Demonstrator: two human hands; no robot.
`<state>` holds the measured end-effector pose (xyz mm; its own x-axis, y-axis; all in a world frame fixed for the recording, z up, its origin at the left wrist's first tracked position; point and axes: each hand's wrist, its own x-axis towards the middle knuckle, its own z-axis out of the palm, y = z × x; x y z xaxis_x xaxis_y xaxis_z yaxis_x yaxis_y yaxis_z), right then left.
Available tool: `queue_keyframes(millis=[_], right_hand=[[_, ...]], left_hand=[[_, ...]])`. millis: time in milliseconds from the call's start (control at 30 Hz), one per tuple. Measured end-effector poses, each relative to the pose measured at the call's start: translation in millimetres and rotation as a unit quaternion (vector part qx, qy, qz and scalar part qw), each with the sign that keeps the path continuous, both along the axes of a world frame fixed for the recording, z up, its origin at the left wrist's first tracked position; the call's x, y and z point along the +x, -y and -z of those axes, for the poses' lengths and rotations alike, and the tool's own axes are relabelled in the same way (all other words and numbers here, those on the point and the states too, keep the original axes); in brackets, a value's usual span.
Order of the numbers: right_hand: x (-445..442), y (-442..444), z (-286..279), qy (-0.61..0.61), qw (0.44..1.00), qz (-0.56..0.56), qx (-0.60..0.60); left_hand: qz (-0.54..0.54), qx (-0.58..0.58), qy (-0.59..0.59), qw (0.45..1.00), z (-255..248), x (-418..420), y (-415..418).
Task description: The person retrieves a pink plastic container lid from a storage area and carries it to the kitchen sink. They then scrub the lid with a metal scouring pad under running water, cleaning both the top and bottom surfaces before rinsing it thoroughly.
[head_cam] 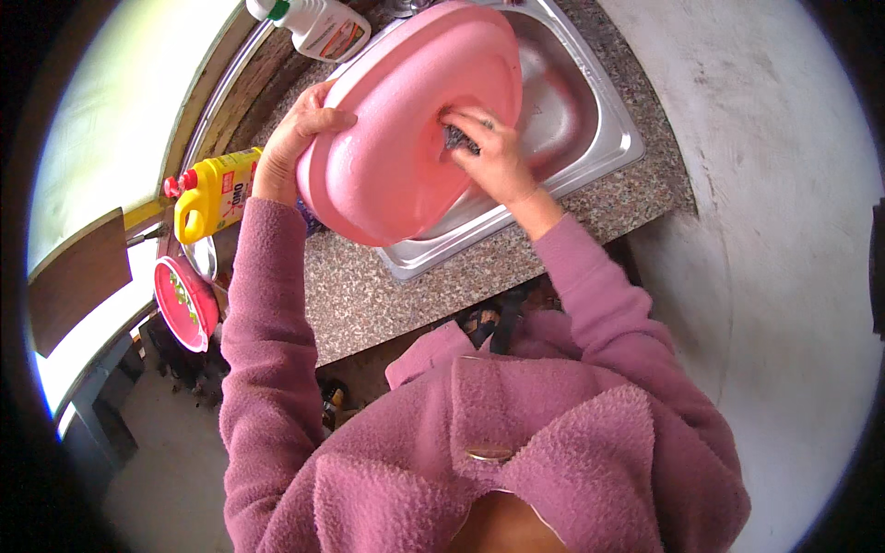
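A pink plastic basin (387, 131) is held tilted above the stainless steel sink (574, 104). My left hand (304, 135) grips its rim on the left side, thumb on the near face. Pinched in the fingers of my right hand (494, 148) is a dark scouring pad (460, 140), pressed against the basin's pink surface. Wet drops show on the plastic. Much of the sink bowl is hidden behind the basin.
The sink is set in a speckled stone countertop (415, 314). A white bottle with a green cap (325, 31) stands beyond the basin. A yellow OMO jug (221, 193) and a pink bowl with green pieces (183, 304) are at the left. A pale wall (753, 173) rises on the right.
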<state>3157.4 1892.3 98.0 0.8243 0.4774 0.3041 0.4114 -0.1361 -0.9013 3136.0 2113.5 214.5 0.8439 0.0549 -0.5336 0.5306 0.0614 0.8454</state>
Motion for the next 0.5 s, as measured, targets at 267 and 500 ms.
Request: queue_keyframes(millis=[267,500], right_hand=[[7.1,37.2,36.7,-0.005,0.997,0.031,-0.07],[12.9,13.2,8.7,0.039,0.996,-0.074,-0.012]], left_hand=[[-0.024,-0.041,0.004,0.999,14.2,-26.5,-6.4],[-0.016,-0.028,-0.018,0.999,30.5,-38.8,-6.9]])
